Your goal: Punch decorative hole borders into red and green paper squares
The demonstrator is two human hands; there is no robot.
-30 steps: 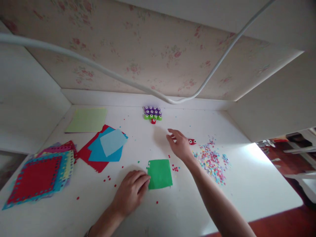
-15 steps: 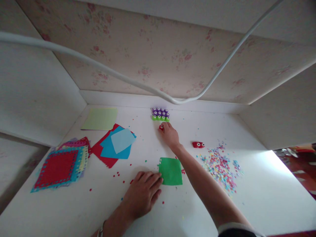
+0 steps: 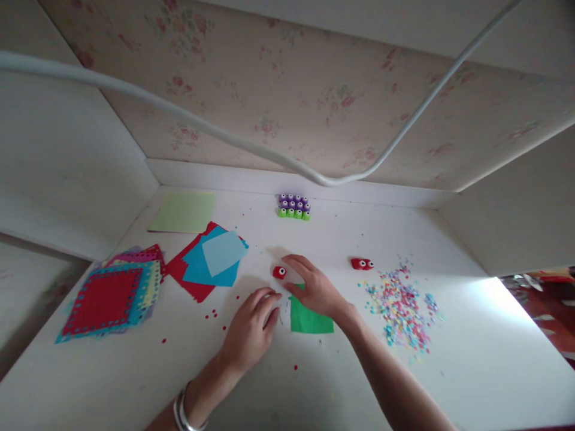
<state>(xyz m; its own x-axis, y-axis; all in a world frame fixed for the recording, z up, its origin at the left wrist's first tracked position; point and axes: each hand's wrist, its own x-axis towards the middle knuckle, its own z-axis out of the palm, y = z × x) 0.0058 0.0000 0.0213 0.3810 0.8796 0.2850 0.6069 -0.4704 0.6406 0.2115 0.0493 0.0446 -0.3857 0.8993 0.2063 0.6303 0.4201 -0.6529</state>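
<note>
A small red craft punch (image 3: 279, 273) with an eye-like top stands on the white table between my two hands. My right hand (image 3: 314, 290) reaches over the upper part of a green paper square (image 3: 312, 317), its thumb and fingers apart just right of the punch, not gripping it. Left of the paper, my left hand (image 3: 252, 326) hovers low over the table with loosely bent fingers, nothing visible in them. Two more red punches (image 3: 362, 264) stand together further right. Behind, purple punches (image 3: 294, 202) and green punches (image 3: 294, 213) form neat rows.
Loose coloured confetti (image 3: 404, 305) lies scattered on the right. A stack of edge-punched paper squares (image 3: 103, 302) sits at the left, beside red and blue sheets (image 3: 215, 257) and a pale green sheet (image 3: 183, 212). A white cable (image 3: 211, 129) hangs across the front.
The right hand has come back from the rows with the red punch, which now stands nearer on the table, out of its fingers. My left hand has lifted off the green paper's edge.
</note>
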